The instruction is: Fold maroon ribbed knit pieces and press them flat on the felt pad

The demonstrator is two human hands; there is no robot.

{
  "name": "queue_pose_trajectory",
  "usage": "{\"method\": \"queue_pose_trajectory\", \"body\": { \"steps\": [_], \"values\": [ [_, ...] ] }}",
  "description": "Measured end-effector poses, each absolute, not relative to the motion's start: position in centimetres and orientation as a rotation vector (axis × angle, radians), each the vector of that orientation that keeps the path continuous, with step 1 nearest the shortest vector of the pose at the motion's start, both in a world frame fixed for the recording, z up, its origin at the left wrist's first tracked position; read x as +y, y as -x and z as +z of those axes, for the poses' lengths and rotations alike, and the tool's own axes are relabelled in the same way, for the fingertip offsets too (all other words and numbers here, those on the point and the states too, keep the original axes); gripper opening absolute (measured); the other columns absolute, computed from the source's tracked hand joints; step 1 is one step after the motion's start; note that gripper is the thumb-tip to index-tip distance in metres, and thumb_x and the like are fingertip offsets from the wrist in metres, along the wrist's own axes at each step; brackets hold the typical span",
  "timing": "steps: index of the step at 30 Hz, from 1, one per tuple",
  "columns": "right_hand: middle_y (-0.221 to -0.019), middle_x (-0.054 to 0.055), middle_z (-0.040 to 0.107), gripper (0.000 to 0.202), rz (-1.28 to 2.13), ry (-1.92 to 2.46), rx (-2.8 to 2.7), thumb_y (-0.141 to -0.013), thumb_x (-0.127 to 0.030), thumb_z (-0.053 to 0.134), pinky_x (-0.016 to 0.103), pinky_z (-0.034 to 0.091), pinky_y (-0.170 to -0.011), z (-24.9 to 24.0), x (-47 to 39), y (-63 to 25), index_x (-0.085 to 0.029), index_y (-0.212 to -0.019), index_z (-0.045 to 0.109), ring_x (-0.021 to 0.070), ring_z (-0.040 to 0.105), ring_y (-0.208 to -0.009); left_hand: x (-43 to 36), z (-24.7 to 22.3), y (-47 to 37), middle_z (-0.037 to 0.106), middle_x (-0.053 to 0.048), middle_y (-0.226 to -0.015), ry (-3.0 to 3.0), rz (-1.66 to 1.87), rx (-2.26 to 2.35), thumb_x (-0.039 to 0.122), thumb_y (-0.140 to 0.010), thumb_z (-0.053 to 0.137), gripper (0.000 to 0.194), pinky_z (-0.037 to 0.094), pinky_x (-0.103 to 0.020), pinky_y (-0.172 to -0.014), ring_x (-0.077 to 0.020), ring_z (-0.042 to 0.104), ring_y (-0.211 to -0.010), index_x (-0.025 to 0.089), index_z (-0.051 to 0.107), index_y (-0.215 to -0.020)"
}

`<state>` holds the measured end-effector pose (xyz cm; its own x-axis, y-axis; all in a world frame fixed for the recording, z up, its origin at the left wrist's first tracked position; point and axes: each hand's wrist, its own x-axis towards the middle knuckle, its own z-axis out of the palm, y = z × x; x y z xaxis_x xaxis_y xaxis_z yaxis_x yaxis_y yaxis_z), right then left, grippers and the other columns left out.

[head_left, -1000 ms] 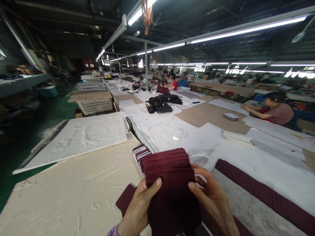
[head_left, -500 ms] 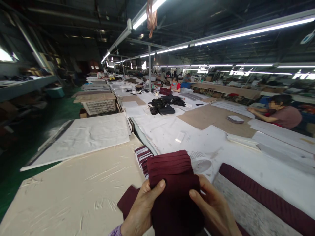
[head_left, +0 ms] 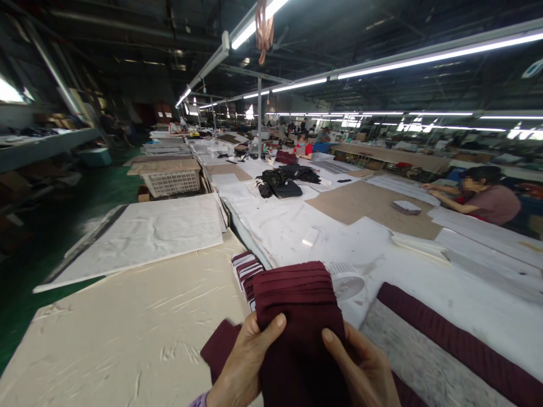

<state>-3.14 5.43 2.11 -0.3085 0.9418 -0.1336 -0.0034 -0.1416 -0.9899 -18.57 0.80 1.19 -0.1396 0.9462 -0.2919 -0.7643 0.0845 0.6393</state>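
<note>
A stack of maroon fabric pieces (head_left: 299, 333) is held up in front of me, its layered far edges fanned into several steps. My left hand (head_left: 250, 356) grips the stack's left side, thumb on top and fingers underneath. On the opposite side my right hand (head_left: 360, 362) is closed on it the same way, thumb resting on the top piece. Just beyond the stack lies a row of maroon and white folded pieces (head_left: 246, 271). Another maroon piece (head_left: 220, 345) lies beside my left hand, partly covered by it.
A cream cloth (head_left: 127, 322) covers the surface at left. A small white fan (head_left: 347, 280) lies on the white table (head_left: 275, 226). Right of it is a long maroon fabric strip (head_left: 458, 339). Dark garments (head_left: 284, 183) are heaped farther back. A person (head_left: 487, 195) works at the right.
My right hand has shifted slightly left and down along the stack. The stack's far edges look more fanned out. Both hands keep hold of it.
</note>
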Motion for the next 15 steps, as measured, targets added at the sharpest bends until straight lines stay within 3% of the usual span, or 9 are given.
{"method": "queue_pose_trajectory", "body": {
  "steps": [3, 8, 12, 15],
  "values": [
    [-0.08, 0.004, 0.068, 0.024, 1.416, 1.067, -1.481, -0.078, -0.044, 0.065, 0.029, 0.054, -0.067, 1.7, 5.6, 3.1, -0.02, -0.083, 0.069, 0.0219, 0.065, -0.077, 0.7, 1.3, 18.8, 0.075, -0.008, -0.084, -0.275, 1.507, 0.818, 0.025, -0.078, 0.066, 0.021, 0.053, -0.032, -0.082, -0.02, 0.069, -0.081, 0.016, 0.07, -0.096],
    [-0.121, 0.006, 0.055, 0.024, 0.848, 0.958, -1.724, -0.076, -0.036, 0.069, 0.029, 0.049, -0.084, 1.2, 7.0, 2.1, -0.026, -0.098, 0.064, 0.0228, 0.054, -0.11, 0.3, 1.7, 19.1, 0.075, -0.008, -0.085, -0.34, 1.458, 0.816, 0.024, -0.077, 0.067, 0.022, 0.052, -0.032, -0.084, -0.0206, 0.069, -0.083, 0.016, 0.071, -0.097],
    [-0.126, 0.006, 0.049, 0.026, 1.037, 0.965, -1.731, -0.076, -0.039, 0.069, 0.031, 0.048, -0.088, 1.2, 7.7, 1.7, -0.026, -0.097, 0.062, 0.0235, 0.053, -0.113, 0.0, 1.8, 19.1, 0.075, -0.008, -0.085, -0.378, 1.401, 0.8, 0.023, -0.075, 0.069, 0.022, 0.051, -0.033, -0.085, -0.0213, 0.069, -0.083, 0.017, 0.072, -0.096],
    [-0.119, 0.006, 0.055, 0.028, 1.312, 0.889, -1.62, -0.075, -0.04, 0.07, 0.032, 0.049, -0.087, 1.5, 7.3, 2.0, -0.024, -0.096, 0.06, 0.0227, 0.058, -0.105, -0.2, 1.9, 19.2, 0.075, -0.008, -0.083, -0.358, 1.405, 0.817, 0.024, -0.073, 0.071, 0.022, 0.051, -0.033, -0.086, -0.022, 0.069, -0.083, 0.016, 0.072, -0.094]
  ]
}}
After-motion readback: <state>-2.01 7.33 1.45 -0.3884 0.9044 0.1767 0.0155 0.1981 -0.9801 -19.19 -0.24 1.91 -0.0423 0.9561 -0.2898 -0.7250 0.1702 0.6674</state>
